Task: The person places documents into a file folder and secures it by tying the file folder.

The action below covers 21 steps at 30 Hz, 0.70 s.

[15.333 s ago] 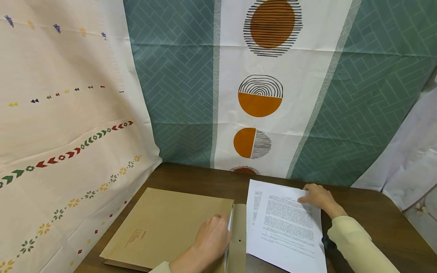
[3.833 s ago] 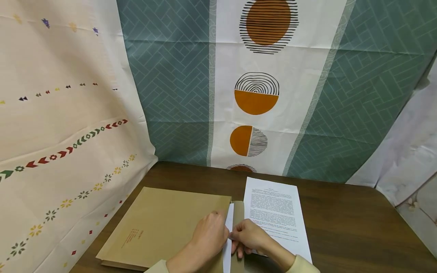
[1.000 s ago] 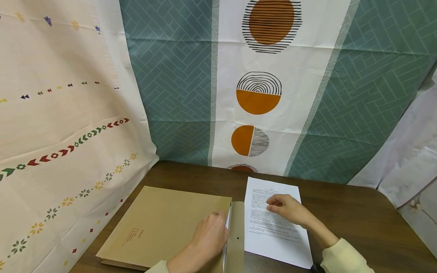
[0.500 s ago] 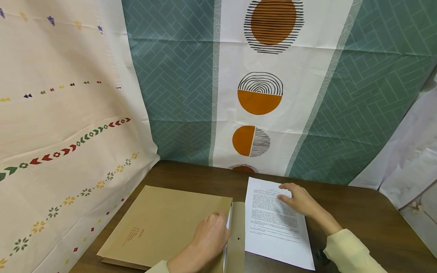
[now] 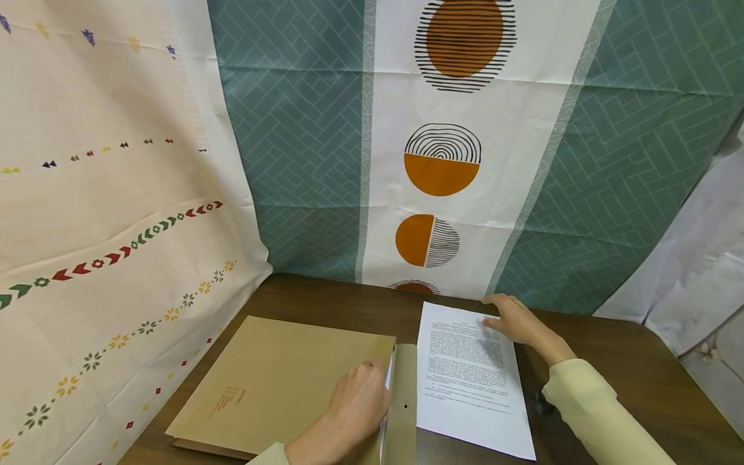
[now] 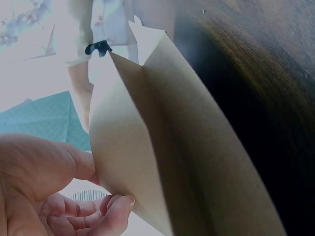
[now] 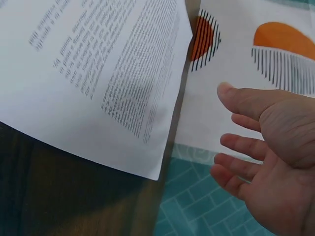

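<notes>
A brown kraft document folder (image 5: 290, 374) lies at the table's left, its side flap (image 5: 405, 387) folded out and a white paper edge showing at the opening. My left hand (image 5: 359, 400) pinches the folder's upper cover by its opening edge; in the left wrist view, thumb and fingertips grip the lifted panel (image 6: 128, 142). To the right lies a printed white sheet (image 5: 465, 413). My right hand (image 5: 517, 323) hovers by the sheet's far right corner, thumb and fingers apart and holding nothing. In the right wrist view, a gap separates the hand (image 7: 280, 152) from the sheet (image 7: 123, 64).
The dark brown wooden table (image 5: 633, 381) ends at a hanging patterned curtain (image 5: 308, 194) behind. A cream cloth (image 5: 116, 226) with printed motifs borders the left side. A dark band (image 5: 542, 403) shows at my right wrist.
Two overlapping sheets lay there earlier; one shows now. My right hand was at the folder opening with white paper, then moved right and away to the sheet's far corner. The left hand stays.
</notes>
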Motion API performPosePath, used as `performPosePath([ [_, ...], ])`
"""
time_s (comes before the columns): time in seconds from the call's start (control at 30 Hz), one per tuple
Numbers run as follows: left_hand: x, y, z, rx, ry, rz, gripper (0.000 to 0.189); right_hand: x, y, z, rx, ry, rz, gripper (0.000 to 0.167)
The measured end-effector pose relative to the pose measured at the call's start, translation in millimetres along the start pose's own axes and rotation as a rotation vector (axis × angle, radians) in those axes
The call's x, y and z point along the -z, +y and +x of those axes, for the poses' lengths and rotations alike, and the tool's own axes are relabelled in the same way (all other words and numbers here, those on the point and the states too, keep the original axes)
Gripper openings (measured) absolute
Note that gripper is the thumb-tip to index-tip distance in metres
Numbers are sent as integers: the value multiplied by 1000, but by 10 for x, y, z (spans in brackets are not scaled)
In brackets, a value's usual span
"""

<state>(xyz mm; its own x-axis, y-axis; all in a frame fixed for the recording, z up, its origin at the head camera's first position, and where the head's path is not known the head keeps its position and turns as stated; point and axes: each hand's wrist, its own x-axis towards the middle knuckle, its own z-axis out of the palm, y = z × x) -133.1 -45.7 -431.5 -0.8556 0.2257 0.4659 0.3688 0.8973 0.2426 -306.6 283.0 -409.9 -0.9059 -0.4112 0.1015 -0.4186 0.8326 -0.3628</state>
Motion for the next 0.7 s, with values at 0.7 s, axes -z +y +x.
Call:
performPosePath([
  [0.7, 17, 1, 6, 8, -25, -2, 13, -310, 217, 331, -96, -111, 74, 63],
])
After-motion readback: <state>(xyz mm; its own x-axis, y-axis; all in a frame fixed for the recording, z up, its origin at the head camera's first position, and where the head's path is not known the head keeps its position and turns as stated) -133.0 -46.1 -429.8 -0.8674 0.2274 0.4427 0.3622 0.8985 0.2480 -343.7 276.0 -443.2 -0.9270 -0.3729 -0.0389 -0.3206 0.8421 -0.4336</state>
